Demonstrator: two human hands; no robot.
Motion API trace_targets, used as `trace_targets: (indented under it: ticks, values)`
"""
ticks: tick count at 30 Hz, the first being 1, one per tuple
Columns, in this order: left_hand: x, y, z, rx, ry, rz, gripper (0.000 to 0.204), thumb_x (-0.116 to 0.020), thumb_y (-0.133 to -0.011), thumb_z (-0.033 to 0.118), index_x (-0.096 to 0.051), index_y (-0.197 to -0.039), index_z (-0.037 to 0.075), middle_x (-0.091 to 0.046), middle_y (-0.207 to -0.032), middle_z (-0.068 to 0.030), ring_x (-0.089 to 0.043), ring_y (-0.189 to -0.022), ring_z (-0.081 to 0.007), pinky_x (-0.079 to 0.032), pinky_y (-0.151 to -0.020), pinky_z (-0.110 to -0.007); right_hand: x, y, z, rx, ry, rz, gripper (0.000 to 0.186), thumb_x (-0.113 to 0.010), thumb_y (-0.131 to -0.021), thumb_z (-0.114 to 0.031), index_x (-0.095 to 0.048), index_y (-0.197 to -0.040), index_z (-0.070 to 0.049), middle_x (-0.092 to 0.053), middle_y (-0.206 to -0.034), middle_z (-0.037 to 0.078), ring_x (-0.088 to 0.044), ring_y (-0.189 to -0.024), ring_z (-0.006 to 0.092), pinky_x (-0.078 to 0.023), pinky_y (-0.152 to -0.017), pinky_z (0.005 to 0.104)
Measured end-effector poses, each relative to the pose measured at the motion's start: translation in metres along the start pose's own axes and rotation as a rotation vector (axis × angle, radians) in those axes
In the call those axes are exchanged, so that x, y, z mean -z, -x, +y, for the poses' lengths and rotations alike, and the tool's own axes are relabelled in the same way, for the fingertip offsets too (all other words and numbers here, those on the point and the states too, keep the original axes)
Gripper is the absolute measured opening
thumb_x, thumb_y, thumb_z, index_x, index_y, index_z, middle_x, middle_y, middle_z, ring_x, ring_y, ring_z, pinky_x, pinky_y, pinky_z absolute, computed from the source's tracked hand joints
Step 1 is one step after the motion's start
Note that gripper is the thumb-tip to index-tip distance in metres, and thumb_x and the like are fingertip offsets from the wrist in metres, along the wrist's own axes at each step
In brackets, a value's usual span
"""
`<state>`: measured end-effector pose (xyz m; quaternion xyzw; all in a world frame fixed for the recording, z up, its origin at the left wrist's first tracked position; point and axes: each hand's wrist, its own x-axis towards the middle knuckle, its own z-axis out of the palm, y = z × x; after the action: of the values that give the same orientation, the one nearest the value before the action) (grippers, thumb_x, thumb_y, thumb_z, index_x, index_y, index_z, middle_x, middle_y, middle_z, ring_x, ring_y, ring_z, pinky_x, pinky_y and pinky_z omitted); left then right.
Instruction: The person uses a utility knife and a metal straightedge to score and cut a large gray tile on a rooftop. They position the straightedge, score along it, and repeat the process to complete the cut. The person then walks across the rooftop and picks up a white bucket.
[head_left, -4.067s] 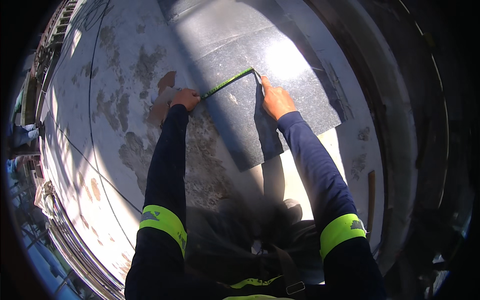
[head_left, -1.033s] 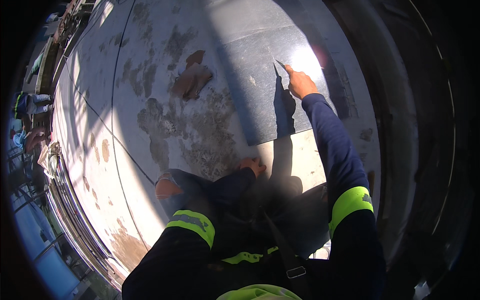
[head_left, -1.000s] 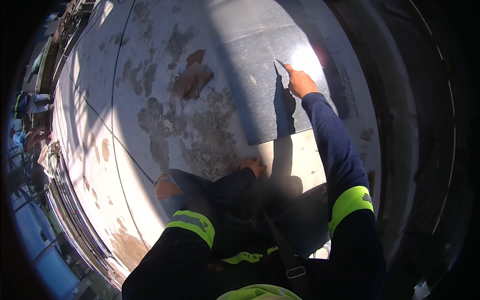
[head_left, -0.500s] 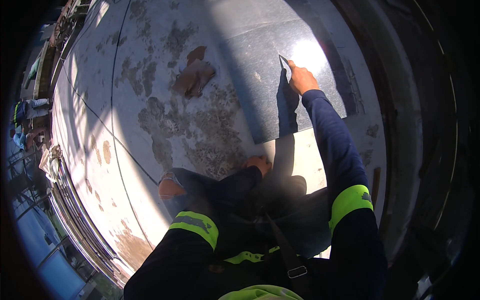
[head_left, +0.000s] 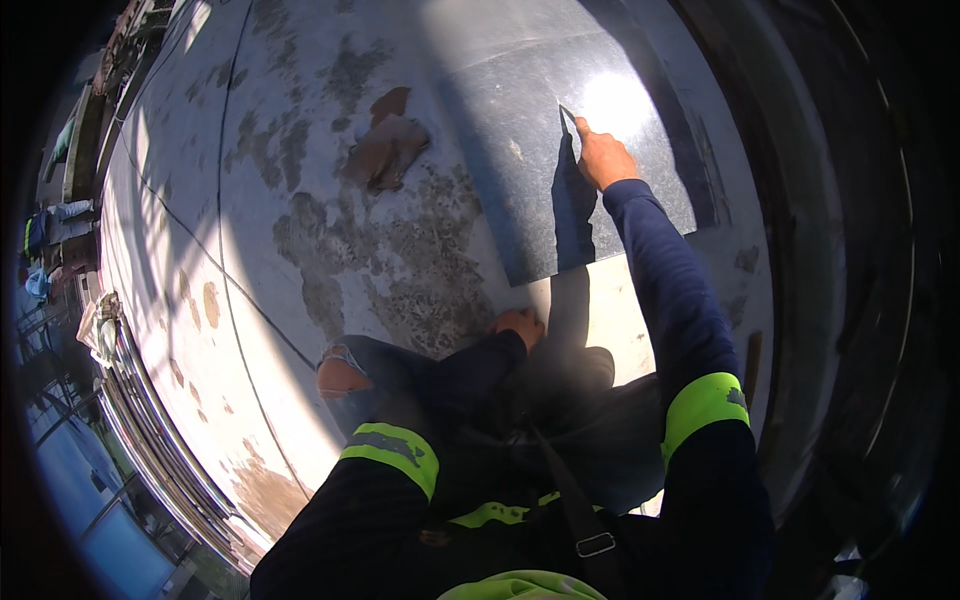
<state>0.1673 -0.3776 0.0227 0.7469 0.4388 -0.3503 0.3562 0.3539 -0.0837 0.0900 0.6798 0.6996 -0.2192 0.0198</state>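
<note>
My right hand (head_left: 607, 158) is closed on a thin dark pointed tool (head_left: 569, 119), its tip at the surface of a grey speckled sheet (head_left: 505, 190), with a sharp shadow beside it. The sheet lies on stained concrete, half in bright sun with strong glare. My left hand (head_left: 519, 326) rests low on the concrete below the sheet, beside my bent leg, its fingers curled; whatever may be in them is hidden in shade.
A crumpled brown scrap (head_left: 386, 155) lies left of the sheet. Thin dark cables (head_left: 219, 215) cross the concrete. Bundled long pipes (head_left: 160, 450) line the lower left edge. Other people (head_left: 50, 228) are at the far left. A dark ledge (head_left: 820, 240) runs along the right.
Four seconds ago both hands held a green tape measure across the sheet; it is out of sight. My left hand has dropped toward my knee, and my right holds the pointed tool, moved slightly upward lately.
</note>
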Motion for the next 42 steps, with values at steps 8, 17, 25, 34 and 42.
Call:
trace_targets:
  ticks: [8, 17, 25, 34, 42]
  values:
    - [0.007, -0.011, 0.007, 0.020, 0.128, -0.078, 0.038, -0.046, -0.107, 0.020, -0.059, -0.141, 0.011, -0.052, -0.146, -0.0183, -0.062, -0.125, -0.0400, -0.058, -0.096, -0.050, -0.033, 0.015, -0.049, -0.236, -0.174, 0.077, 0.056, -0.048, -0.101, -0.009, -0.040, -0.156, -0.003, -0.074, -0.108, 0.029, -0.073, -0.104, 0.0455, -0.058, -0.090, 0.0534]
    - [-0.005, -0.014, 0.023, -0.048, 0.071, 0.023, 0.037, -0.057, -0.101, 0.022, -0.059, -0.135, 0.008, -0.052, -0.144, -0.0231, -0.065, -0.120, -0.0396, -0.056, -0.099, -0.049, 0.001, -0.011, 0.011, -0.207, -0.156, 0.109, 0.051, -0.056, -0.093, -0.003, -0.053, -0.144, -0.001, -0.071, -0.111, 0.033, -0.069, -0.109, 0.0475, -0.055, -0.094, 0.0538]
    - [0.015, -0.027, 0.010, -0.120, -0.020, 0.004, 0.056, -0.072, -0.088, 0.036, -0.056, -0.135, 0.011, -0.051, -0.143, -0.0214, -0.064, -0.122, -0.0387, -0.054, -0.101, -0.050, 0.107, 0.098, 0.076, -0.151, -0.073, 0.059, 0.053, -0.052, -0.099, -0.008, -0.048, -0.152, -0.006, -0.074, -0.092, 0.027, -0.076, -0.078, 0.0377, -0.060, -0.072, 0.0484]
    - [0.068, -0.026, 0.046, -0.338, -0.325, 0.262, 0.063, -0.077, -0.076, 0.042, -0.057, -0.128, 0.014, -0.054, -0.131, -0.0165, -0.061, -0.115, -0.0359, -0.056, -0.089, -0.045, 0.151, 0.265, 0.032, -0.020, -0.413, 0.205, 0.061, -0.060, -0.094, -0.006, -0.047, -0.154, -0.010, -0.072, -0.085, 0.023, -0.072, -0.082, 0.0409, -0.055, -0.073, 0.0513]
    - [0.044, -0.039, 0.055, -0.462, -0.500, 0.478, 0.079, -0.084, -0.068, 0.057, -0.061, -0.134, 0.021, -0.056, -0.127, -0.0124, -0.055, -0.119, -0.0333, -0.051, -0.090, -0.049, 0.128, 0.277, 0.060, -0.024, -0.386, 0.170, 0.060, -0.061, -0.099, -0.012, -0.044, -0.156, -0.014, -0.070, -0.079, 0.021, -0.070, -0.074, 0.0405, -0.053, -0.065, 0.0522]
